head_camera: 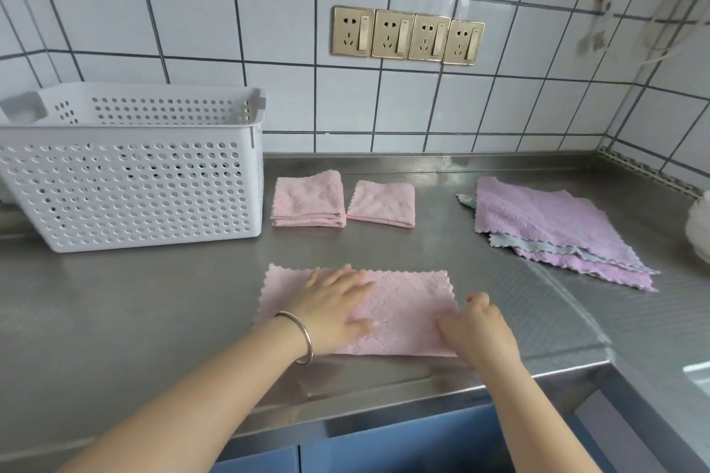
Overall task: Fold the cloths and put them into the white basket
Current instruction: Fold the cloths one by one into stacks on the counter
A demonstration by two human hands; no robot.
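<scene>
A pink cloth, folded once into a rectangle, lies on the steel counter near the front edge. My left hand presses flat on its left half with straight fingers. My right hand pinches the cloth's right edge with curled fingers. Two folded pink cloths lie side by side behind it. The white perforated basket stands at the left by the wall. A pile of unfolded purple and grey cloths lies at the right.
The steel counter meets a tiled wall with a row of gold sockets. A white object sits at the far right edge. Blue cabinet fronts lie below the counter's front edge.
</scene>
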